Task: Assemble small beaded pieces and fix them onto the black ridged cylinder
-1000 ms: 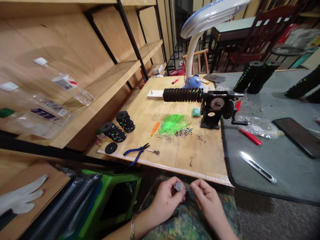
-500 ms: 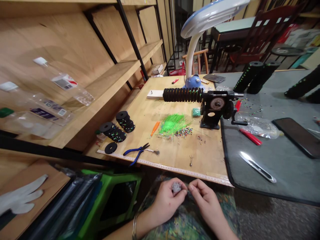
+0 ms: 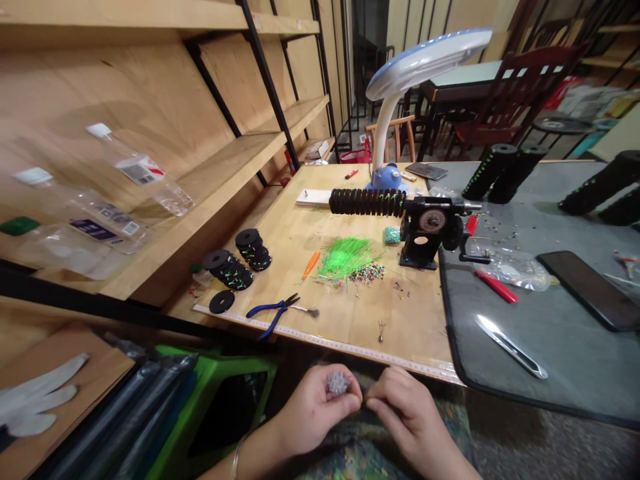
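Observation:
Over my lap, below the table's front edge, my left hand [image 3: 320, 407] is closed around a grey, spiky-looking bundle [image 3: 337, 383], whose end shows between thumb and fingers. Close to its right, my right hand [image 3: 405, 407] pinches thumb to forefinger; whatever lies in that pinch is too small to make out. The fingertips of both hands almost meet. On the table ahead lie a bright green pile of thin strands [image 3: 349, 257], small multicoloured beads [image 3: 369, 273], an orange-handled tool [image 3: 311, 265], blue-handled pliers [image 3: 274, 311] and a small brush [image 3: 311, 311].
A black hand-cranked winder [image 3: 425, 230] carries a row of black discs [image 3: 367, 202]. Behind it stands a lamp [image 3: 386, 177]. Black spools [image 3: 227, 269] are at the left. A utility knife [image 3: 513, 348] and a phone [image 3: 590, 290] lie on the grey mat [image 3: 480, 393]. Shelves [image 3: 240, 163] border the left.
Both hands have shifted slightly left and down in the picture, and the gap between their fingertips has narrowed a little. My view has tilted slightly upward. Nothing on the table has moved.

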Demonstrator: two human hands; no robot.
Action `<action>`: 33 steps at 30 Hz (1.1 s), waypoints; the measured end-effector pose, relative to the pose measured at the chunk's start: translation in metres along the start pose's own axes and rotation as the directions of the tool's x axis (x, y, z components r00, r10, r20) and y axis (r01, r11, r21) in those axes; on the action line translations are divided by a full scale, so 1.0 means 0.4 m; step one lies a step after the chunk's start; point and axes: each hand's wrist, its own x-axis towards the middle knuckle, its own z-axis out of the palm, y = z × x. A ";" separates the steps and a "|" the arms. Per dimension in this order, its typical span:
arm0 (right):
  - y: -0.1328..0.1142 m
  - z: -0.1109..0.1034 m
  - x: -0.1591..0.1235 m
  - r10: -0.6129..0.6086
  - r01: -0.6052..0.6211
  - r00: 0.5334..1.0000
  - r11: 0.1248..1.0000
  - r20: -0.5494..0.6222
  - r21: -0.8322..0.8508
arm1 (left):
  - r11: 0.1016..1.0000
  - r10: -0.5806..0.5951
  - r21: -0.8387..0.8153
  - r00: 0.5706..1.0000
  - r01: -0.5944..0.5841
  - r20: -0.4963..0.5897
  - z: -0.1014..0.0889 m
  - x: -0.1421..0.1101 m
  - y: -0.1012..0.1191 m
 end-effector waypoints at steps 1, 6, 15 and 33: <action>0.000 -0.009 0.009 -0.057 0.058 0.998 0.997 0.010 -0.056 | 0.999 -0.012 -0.046 1.000 0.012 0.007 -0.005 -0.005 0.004; 0.027 -0.043 0.070 -0.222 0.216 0.975 0.949 0.001 -0.230 | 0.968 -0.039 -0.249 0.997 0.022 -0.066 -0.034 -0.033 0.000; 0.094 -0.073 0.124 -0.230 0.164 0.970 0.857 -0.078 -0.489 | 0.900 -0.033 -0.435 0.996 -0.004 -0.078 -0.072 -0.065 0.024; -0.089 -0.099 0.025 -0.087 0.072 0.983 0.993 -0.162 -0.097 | 0.946 0.118 0.312 0.989 -0.084 -0.093 -0.051 -0.053 0.109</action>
